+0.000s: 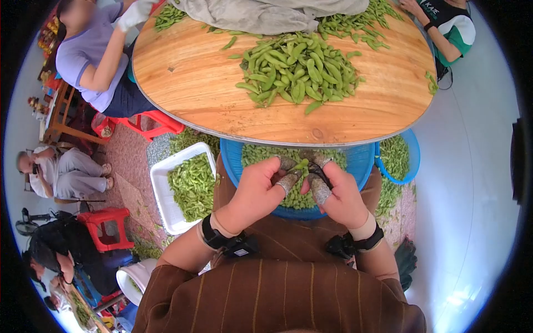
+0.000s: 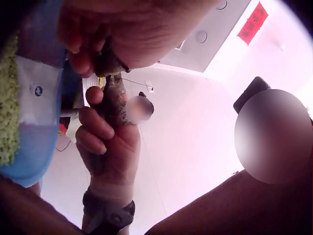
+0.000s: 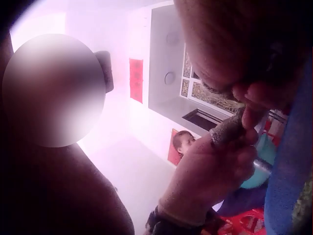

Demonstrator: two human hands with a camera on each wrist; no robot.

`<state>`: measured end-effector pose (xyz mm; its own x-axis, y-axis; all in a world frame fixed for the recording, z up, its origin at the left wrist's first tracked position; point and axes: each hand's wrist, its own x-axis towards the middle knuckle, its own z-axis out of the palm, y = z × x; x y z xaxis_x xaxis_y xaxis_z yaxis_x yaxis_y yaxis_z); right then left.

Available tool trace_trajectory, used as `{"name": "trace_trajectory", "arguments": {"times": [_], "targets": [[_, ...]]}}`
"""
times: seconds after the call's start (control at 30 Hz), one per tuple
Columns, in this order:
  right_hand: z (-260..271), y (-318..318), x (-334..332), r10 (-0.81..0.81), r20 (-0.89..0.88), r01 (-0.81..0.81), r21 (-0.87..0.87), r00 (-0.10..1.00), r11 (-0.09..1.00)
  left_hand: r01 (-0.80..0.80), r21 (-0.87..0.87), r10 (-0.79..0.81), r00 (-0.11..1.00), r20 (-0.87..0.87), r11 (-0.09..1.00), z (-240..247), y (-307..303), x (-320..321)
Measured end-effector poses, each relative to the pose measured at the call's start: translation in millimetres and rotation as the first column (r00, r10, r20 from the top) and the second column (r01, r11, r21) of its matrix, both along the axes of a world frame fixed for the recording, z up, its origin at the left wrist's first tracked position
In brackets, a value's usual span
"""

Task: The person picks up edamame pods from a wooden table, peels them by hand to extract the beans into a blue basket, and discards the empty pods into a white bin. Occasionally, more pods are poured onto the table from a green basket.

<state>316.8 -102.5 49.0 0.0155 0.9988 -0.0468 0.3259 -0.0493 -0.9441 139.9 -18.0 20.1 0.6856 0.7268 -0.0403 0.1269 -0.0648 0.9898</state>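
Observation:
Over a blue basin [image 1: 229, 166] of shelled green beans, both hands meet at a small green edamame pod [image 1: 301, 165]. My left hand [image 1: 250, 188] pinches it from the left side, with grey wrapping on the thumb and forefinger. From the right, my right hand [image 1: 345, 201] grips the same pod with similarly wrapped fingertips; darker wrapping shows there too. In the left wrist view the right hand [image 2: 115, 147] faces the camera, fingers curled. The right wrist view has the left hand [image 3: 210, 161] with its wrapped thumb against the other hand; fingers mostly hide the pod there.
A wooden table [image 1: 194, 83] close ahead bears a heap of edamame pods [image 1: 302, 69] and a grey cloth [image 1: 266, 14]. Left of the basin stands a white crate [image 1: 161, 191] of pods; right, a blue basket [image 1: 413, 158]. People sit around, some on red stools [image 1: 108, 227].

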Motion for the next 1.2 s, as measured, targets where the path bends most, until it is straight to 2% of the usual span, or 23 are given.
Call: {"name": "trace_trajectory", "arguments": {"times": [0.13, 0.23, 0.3, 0.4, 0.43, 0.47, 0.5, 0.57, 0.6, 0.63, 0.67, 0.7, 0.73, 0.8, 0.93, 0.97, 1.0, 1.03, 1.07, 1.1, 1.13, 1.17, 1.2], "targets": [[4, -1, -2, -0.057, -0.2, 0.045, -0.061, 0.978, 0.997, -0.049, -0.058, 0.044, 0.996, -0.076, 0.997, 12, -2, 0], [1, 0, 0, -0.058, -0.217, 0.035, -0.108, 0.974, 0.994, -0.042, 0.042, 0.049, 0.986, -0.162, 0.998, 12, -2, 0], [-2, 1, 3, -0.056, -0.186, 0.033, -0.124, 0.981, 0.992, -0.03, 0.262, 0.075, 0.984, -0.162, 0.965, 6, -3, -1], [-2, -1, 7, -0.025, -0.319, -0.058, -0.247, 0.947, 0.967, 0.046, 0.283, -0.023, 0.996, -0.085, 0.958, -1, 0, -4], [9, -2, 4, -0.074, -0.557, -0.111, -0.292, 0.827, 0.95, 0.048, 0.279, -0.026, 0.996, -0.085, 0.959, 1, 3, -8], [16, -3, 3, -0.136, -0.749, -0.174, -0.32, 0.648, 0.931, 0.21, -0.334, -0.156, 0.971, 0.179, 0.919, 5, 7, -13], [19, -5, 3, -0.141, -0.749, -0.174, -0.325, 0.647, 0.929, 0.436, -0.752, -0.092, 0.886, 0.454, 0.495, 7, 9, -15], [21, -8, 4, -0.187, -0.89, -0.348, -0.346, 0.415, 0.872, 0.443, -0.747, -0.095, 0.883, 0.46, 0.496, 5, 7, -13], [19, -6, 5, -0.188, -0.891, -0.347, -0.345, 0.414, 0.872, 0.452, -0.738, -0.102, 0.878, 0.468, 0.502, 5, 7, -11], [15, -1, 7, -0.17, -0.812, -0.248, -0.359, 0.558, 0.9, 0.369, -0.69, -0.134, 0.919, 0.37, 0.623, 3, 11, -9], [9, 1, 7, -0.164, -0.709, -0.146, -0.355, 0.686, 0.924, 0.37, -0.691, -0.136, 0.919, 0.37, 0.621, 0, 12, -7], [0, 2, 7, -0.146, -0.634, -0.099, -0.335, 0.759, 0.937, 0.243, -0.23, -0.228, 0.969, 0.091, 0.942, -2, 13, -4], [-4, 2, 5, -0.146, -0.634, -0.099, -0.334, 0.76, 0.937, 0.193, 0.344, -0.133, 0.973, -0.19, 0.919, -3, 13, -3], [-8, 2, -1, -0.127, -0.476, -0.05, -0.342, 0.87, 0.939, 0.183, 0.45, -0.091, 0.972, -0.218, 0.874, -2, 12, 0], [-6, 4, -1, -0.133, -0.439, -0.011, -0.31, 0.889, 0.951, 0.177, 0.791, 0.091, 0.955, -0.281, 0.585, 2, 9, 3], [-6, 3, 1, -0.135, -0.489, -0.033, -0.32, 0.861, 0.947, 0.179, 0.79, 0.09, 0.955, -0.283, 0.586, 4, 9, 2], [-6, 2, 3, -0.139, -0.539, -0.056, -0.33, 0.831, 0.942, 0.121, 0.216, -0.081, 0.98, -0.184, 0.969, 8, 11, 1], [-3, 1, 4, -0.142, -0.54, -0.056, -0.333, 0.83, 0.941, 0.127, -0.471, -0.141, 0.99, 0.005, 0.873, 10, 12, -1], [1, 0, 5, -0.174, -0.644, -0.109, -0.376, 0.745, 0.92, 0.126, -0.473, -0.141, 0.99, 0.004, 0.872, 10, 12, -4], [4, -1, 7, -0.211, -0.732, -0.169, -0.408, 0.647, 0.897, 0.229, -0.723, -0.105, 0.971, 0.213, 0.652, 9, 13, -8], [2, -3, 10, -0.211, -0.732, -0.17, -0.408, 0.647, 0.897, 0.363, -0.858, 0.002, 0.921, 0.39, 0.362, 9, 13, -10], [-2, -5, 14, -0.232, -0.782, -0.218, -0.422, 0.578, 0.88, 0.363, -0.859, 0.0, 0.921, 0.39, 0.361, 8, 12, -10], [-6, -7, 16, -0.258, -0.824, -0.265, -0.432, 0.504, 0.862, 0.303, -0.796, -0.089, 0.949, 0.303, 0.524, 6, 9, -8]]}}
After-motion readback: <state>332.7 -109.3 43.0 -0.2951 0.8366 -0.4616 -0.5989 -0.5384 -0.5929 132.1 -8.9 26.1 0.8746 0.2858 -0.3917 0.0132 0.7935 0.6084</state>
